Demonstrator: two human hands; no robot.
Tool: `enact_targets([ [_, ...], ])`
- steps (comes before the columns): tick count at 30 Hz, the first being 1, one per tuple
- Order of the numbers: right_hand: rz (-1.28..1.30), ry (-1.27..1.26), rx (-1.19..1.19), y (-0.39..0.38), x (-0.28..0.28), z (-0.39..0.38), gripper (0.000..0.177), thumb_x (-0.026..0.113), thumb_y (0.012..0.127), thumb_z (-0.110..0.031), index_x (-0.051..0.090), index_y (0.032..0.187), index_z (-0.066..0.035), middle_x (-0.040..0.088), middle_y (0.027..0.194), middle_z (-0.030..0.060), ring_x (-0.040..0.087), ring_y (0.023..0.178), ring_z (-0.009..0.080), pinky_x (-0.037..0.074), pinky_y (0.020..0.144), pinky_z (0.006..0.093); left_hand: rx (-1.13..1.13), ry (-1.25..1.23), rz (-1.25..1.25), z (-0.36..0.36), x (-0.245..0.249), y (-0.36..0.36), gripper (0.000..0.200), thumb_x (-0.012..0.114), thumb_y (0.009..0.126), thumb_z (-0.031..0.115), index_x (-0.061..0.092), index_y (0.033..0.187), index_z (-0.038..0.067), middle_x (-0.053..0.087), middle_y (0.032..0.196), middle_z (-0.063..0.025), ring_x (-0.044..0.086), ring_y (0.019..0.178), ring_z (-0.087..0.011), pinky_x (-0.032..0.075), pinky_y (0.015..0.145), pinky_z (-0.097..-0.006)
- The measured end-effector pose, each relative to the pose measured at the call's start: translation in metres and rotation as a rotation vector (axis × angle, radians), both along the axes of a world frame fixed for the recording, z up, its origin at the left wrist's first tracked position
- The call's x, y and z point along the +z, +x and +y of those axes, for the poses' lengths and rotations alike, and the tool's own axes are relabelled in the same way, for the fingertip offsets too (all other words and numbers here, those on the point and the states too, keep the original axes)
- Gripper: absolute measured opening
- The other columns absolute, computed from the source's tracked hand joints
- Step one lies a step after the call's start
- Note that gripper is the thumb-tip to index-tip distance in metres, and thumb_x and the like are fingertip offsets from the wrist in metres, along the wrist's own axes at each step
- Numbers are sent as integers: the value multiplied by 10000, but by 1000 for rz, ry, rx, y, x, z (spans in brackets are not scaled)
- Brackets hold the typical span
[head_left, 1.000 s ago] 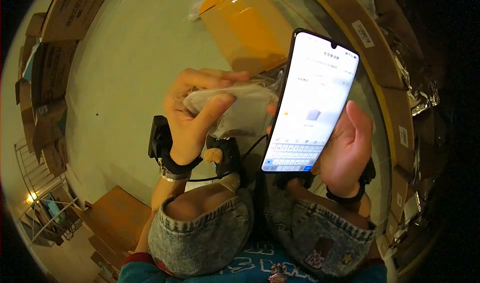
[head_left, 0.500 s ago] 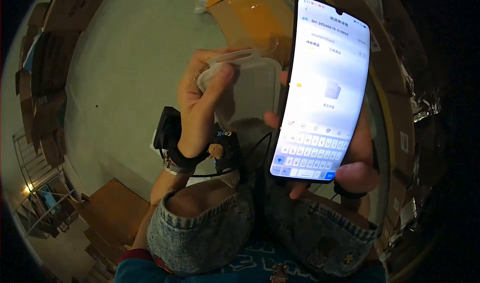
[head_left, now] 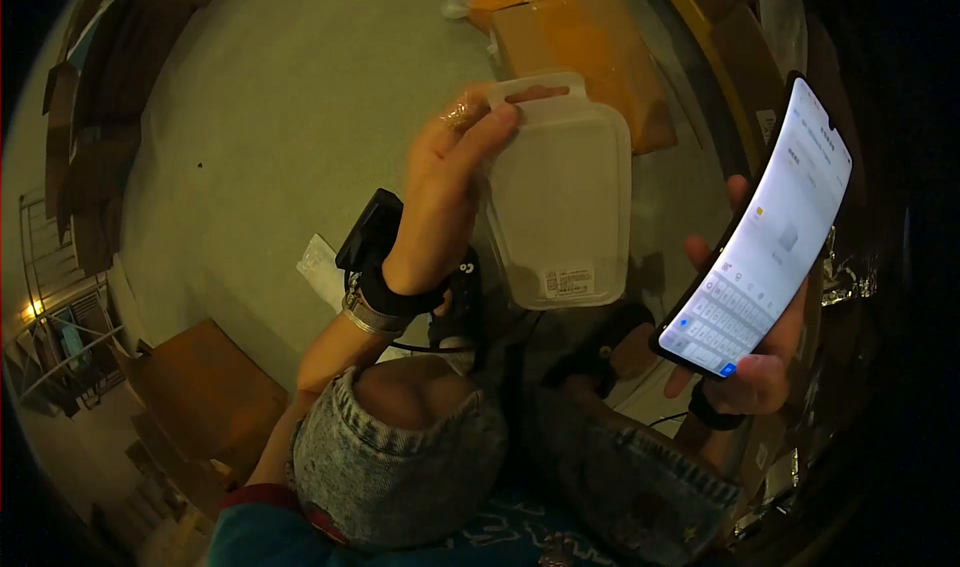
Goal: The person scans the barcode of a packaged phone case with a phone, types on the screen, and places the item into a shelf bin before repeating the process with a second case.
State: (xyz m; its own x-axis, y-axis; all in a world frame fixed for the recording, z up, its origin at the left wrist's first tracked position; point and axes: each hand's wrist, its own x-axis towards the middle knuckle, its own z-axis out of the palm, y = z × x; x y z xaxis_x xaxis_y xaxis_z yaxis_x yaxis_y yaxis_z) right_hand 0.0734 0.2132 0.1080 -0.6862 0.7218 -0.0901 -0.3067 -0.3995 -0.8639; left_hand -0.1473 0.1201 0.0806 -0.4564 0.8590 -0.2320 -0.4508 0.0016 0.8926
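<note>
My left hand (head_left: 447,182) pinches the top corner of a translucent plastic package (head_left: 562,202) between thumb and fingers. The package has a hanging slot at its upper edge, and a small white barcode label (head_left: 570,284) near its bottom. What it contains, if anything, I cannot make out. On the right, my right hand (head_left: 765,379) grips a smartphone (head_left: 768,229) from behind, thumb at the lower corner of the lit screen. An on-screen keyboard fills the lower part of the display. Phone and package are apart.
A cardboard box (head_left: 585,52) with orange tape lies on the floor ahead. More cartons (head_left: 140,77) line the left side, and a brown board-like piece (head_left: 205,392) lies lower left. A metal rack (head_left: 65,337) stands at far left. My knees in denim (head_left: 395,467) are below.
The phone has moved right and down and turned more edge-on. My left hand has moved right, bringing the package's whole face and its barcode label into view.
</note>
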Motion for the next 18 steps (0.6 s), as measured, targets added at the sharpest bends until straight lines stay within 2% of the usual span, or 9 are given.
enact_targets([
  [3, 53, -104, 8, 0, 1, -3, 1017, 612, 629, -160, -22, 1420, -78, 159, 1412, 278, 405, 1202, 427, 580, 683, 453, -35, 19, -10, -1, -1, -2, 356, 486, 911, 237, 545, 1141, -29, 609, 1043, -105, 580, 950, -148, 445, 845, -260],
  [7, 70, -133, 55, -2, 3, -5, 979, 575, 646, -149, -25, 1410, -33, 96, 1425, 283, 389, 1224, 394, 594, 608, 426, -10, 37, -38, -2, -5, -2, 361, 481, 918, 234, 533, 1158, -31, 607, 1063, -114, 584, 959, -155, 453, 847, -268],
  [9, 81, -139, 69, -2, 4, -4, 972, 571, 651, -144, -25, 1410, -33, 85, 1429, 279, 377, 1234, 392, 589, 624, 431, 9, 43, -69, -2, -5, -1, 367, 483, 920, 236, 527, 1166, -33, 607, 1062, -115, 586, 957, -154, 458, 844, -268],
  [10, 91, -148, 77, 0, 3, -3, 984, 586, 650, -145, -25, 1416, -60, 101, 1430, 270, 370, 1235, 408, 577, 678, 454, 10, 47, -85, -2, -4, -1, 371, 485, 920, 237, 524, 1170, -34, 608, 1061, -115, 588, 953, -152, 461, 843, -268],
  [13, 43, -131, 77, 1, 4, -1, 996, 606, 649, -167, -19, 1416, -54, 120, 1430, 265, 369, 1240, 400, 526, 827, 468, 14, 59, -106, -2, -4, -2, 382, 494, 919, 247, 521, 1176, -35, 609, 1056, -113, 591, 941, -146, 466, 832, -262],
  [15, 59, -91, 76, 1, 1, 0, 959, 565, 662, -136, -26, 1410, -26, 81, 1438, 253, 342, 1264, 371, 534, 788, 467, 15, 56, -110, -2, -6, -3, 387, 500, 918, 253, 521, 1176, -35, 609, 1055, -111, 593, 933, -143, 468, 825, -257],
  [16, 102, -67, 80, 0, -2, 0, 922, 522, 675, -95, -35, 1406, -15, 40, 1448, 238, 312, 1284, 353, 562, 702, 470, 16, 47, -113, -3, -7, -3, 388, 502, 917, 254, 522, 1176, -34, 609, 1054, -110, 594, 930, -142, 469, 823, -256],
  [18, 94, -22, 124, 3, -4, 1, 887, 487, 692, -78, -38, 1402, 2, 8, 1458, 225, 290, 1304, 325, 571, 683, 485, 17, 30, -82, -3, -9, -4, 435, 495, 912, 287, 493, 1202, -36, 592, 1084, -124, 590, 949, -162, 471, 832, -269],
])
